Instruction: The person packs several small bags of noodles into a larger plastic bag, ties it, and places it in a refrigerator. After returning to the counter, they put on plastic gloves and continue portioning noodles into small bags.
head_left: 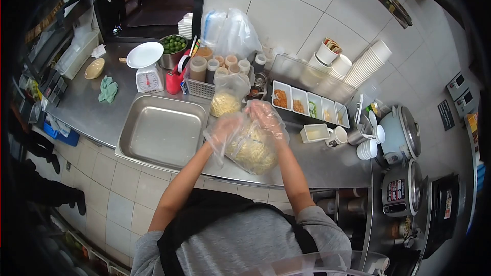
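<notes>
A clear plastic bag of pale yellow noodles (254, 149) lies at the counter's front edge, right of the steel pan. My left hand (226, 129), in a loose clear plastic glove, is closed at the bag's upper left side. On the upper right side, my right hand (266, 117), gloved the same way, has its fingers curled over the bag's gathered top. Plastic folds partly hide the fingertips of both hands. Just beyond my left hand sits a second, smaller bag of noodles (225, 104), which neither hand holds.
A steel pan (162, 132) is set at the left, with a dial scale (149, 79) behind it. Squeeze bottles fill a grey basket (200, 88). White topping containers (299, 101) line the back right, near cups and a rice cooker (402, 186). Another person's legs (51, 189) show at left.
</notes>
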`<action>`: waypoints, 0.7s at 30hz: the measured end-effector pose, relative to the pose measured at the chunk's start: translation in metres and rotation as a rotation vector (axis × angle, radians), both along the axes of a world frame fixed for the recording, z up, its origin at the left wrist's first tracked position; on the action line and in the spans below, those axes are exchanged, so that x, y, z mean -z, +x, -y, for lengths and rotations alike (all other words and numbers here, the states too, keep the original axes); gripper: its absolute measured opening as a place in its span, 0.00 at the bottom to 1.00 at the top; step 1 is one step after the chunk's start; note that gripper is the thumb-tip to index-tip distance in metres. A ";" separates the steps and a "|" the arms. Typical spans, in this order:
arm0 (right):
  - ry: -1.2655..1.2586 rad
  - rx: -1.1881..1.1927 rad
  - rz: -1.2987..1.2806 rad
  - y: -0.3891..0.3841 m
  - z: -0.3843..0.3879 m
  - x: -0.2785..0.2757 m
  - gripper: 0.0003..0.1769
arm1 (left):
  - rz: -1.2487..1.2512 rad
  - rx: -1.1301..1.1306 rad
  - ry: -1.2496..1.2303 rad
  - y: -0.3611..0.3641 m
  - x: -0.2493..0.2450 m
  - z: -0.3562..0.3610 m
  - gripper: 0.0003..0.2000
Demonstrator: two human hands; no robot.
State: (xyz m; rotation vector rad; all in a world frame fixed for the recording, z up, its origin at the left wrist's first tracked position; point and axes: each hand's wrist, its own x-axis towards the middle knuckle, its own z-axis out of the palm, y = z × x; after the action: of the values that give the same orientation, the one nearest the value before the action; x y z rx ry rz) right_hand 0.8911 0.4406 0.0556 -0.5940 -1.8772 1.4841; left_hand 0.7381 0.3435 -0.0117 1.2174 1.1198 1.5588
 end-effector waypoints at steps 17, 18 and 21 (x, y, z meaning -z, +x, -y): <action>0.391 0.006 0.376 0.008 0.022 -0.013 0.10 | -1.050 0.291 -0.255 -0.019 -0.071 -0.032 0.14; 0.390 0.041 0.306 0.004 0.023 -0.010 0.10 | -1.124 0.240 -0.320 -0.015 -0.076 -0.030 0.14; 0.416 0.103 0.185 -0.011 0.015 0.007 0.09 | -1.118 0.112 -0.211 -0.015 -0.052 -0.034 0.13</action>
State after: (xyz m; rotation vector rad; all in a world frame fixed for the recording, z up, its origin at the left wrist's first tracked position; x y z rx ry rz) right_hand 0.8800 0.4252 0.0484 -0.6310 -2.1801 0.9575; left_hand 0.7230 0.3777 0.0404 2.0117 1.7760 0.5579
